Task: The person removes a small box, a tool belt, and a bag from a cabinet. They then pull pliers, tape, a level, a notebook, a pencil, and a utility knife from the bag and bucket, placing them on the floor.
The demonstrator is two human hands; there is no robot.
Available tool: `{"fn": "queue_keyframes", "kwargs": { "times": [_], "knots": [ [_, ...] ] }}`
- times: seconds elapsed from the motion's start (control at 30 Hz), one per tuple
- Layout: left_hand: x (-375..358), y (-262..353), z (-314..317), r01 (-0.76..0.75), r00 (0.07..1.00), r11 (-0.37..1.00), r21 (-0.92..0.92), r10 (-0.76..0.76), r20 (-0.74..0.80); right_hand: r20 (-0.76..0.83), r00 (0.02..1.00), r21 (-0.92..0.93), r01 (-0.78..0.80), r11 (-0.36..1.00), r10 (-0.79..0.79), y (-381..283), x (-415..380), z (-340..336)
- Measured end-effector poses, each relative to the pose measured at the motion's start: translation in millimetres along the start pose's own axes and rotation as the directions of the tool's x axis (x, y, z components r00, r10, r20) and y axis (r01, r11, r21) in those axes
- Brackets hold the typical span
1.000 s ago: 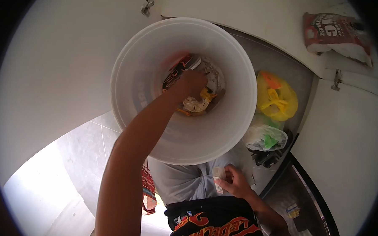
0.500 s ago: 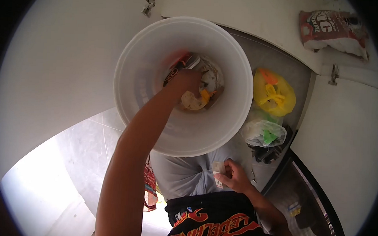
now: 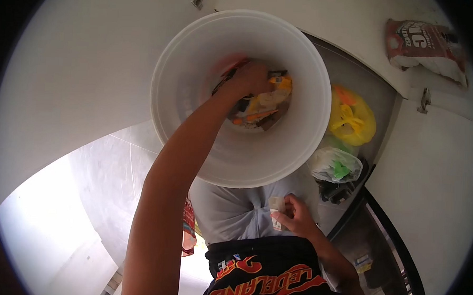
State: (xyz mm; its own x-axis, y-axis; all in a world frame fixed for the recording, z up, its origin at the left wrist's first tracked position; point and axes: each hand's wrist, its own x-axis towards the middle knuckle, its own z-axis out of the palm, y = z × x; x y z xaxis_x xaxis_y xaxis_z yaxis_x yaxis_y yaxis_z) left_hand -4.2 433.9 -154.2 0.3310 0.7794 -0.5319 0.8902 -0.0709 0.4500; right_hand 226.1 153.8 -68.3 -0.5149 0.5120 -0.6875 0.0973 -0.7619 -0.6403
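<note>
My left hand reaches deep into a tall translucent white bucket, among a jumble of small items with yellow, orange and brown parts. Its fingers are turned down into the pile and hidden, so any grip there cannot be made out. A dark, red-edged packet leans on the bucket's inner wall beside that hand. Over the grey-trousered lap, my right hand is closed on a small white box with red marks, held between thumb and fingers outside the bucket.
Right of the bucket lie a tied yellow plastic bag and a clear bag with something green. A brown-and-white printed bag rests at the upper right. White cabinet doors with metal hinges surround the spot. A patterned red bag is below.
My left hand has moved up and to the right within the bucket, and more of the yellow and orange items show below it. My right hand still holds the small box.
</note>
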Motion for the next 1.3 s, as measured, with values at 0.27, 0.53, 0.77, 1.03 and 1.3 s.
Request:
{"fn": "queue_keyframes", "kwargs": {
  "times": [0.27, 0.53, 0.77, 1.03, 1.3],
  "knots": [
    [-64, 32, -62, 0.050, 0.999, 0.998, -0.038, -0.050, 0.014, 0.012, 1.000, 0.003, -0.020, 1.000, 0.020, -3, 0, 1],
    [-243, 55, -99, -0.124, 0.606, 0.820, -0.559, -0.383, -0.697, 0.179, 0.983, -0.387, 0.106, 0.916, -0.038, -74, -17, -7],
    [-232, -6, -22, 0.025, 0.235, 0.798, -0.602, -0.590, -0.772, 0.417, 0.692, -0.845, 0.534, 0.030, -0.590, -238, 20, 32],
    [-217, -21, 3, -0.065, 0.168, 0.711, -0.701, -0.684, -0.710, 0.458, 0.808, -0.441, 0.569, -0.694, 0.372, -183, 223, 39],
    [-219, -19, 1, -0.167, 0.189, 0.672, -0.721, -0.696, -0.693, 0.265, 0.856, -0.277, 0.508, -0.816, 0.443, -106, 271, 7]
  ]
}}
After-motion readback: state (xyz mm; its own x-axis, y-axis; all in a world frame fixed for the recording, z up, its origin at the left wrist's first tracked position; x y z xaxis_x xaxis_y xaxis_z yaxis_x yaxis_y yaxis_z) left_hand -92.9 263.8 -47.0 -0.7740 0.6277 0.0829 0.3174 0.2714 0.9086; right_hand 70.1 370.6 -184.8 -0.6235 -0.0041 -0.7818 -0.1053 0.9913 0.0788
